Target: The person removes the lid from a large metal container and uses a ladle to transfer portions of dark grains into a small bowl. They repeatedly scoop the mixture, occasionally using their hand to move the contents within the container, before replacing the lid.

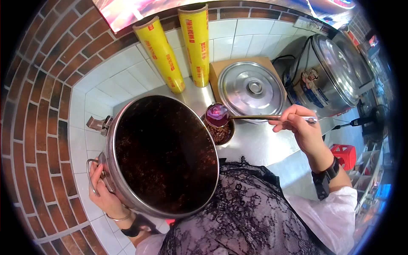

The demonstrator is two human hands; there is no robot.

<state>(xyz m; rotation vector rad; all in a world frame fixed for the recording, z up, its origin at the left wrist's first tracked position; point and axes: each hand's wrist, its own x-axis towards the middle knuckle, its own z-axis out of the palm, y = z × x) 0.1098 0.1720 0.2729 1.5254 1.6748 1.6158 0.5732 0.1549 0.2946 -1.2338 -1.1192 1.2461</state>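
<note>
Head view, with the big steel pot [114, 170] as landmark: at its left side, the left hand [104, 195] has its grip closed around the loop handle [90, 178], fingers curled beside the wall. A metal clip [98, 124] sticks out from the rim just above that. The pot's wide mouth faces the camera, showing dark liquid [165, 153] with reddish-brown bits in it; what supports its base is hidden. Behind the pot, two yellow rolls [163, 55] [195, 46] stand on end on the steel counter [250, 144], near the tiled wall.

Just right of the pot, a small round container [231, 135] holds reddish-brown bits. The bowl of the ladle [255, 117] is over it, with shiny, purplish-dark liquid inside. Farther right and behind, a round metal lid [250, 91] lies on cardboard [217, 68]. Well right of the pot, the right hand [301, 129] has its grip closed on the ladle's shaft, thumb and fingers pinched around it. Beyond it are a large lidded steel vessel [323, 85] and a red plastic item [343, 156].
</note>
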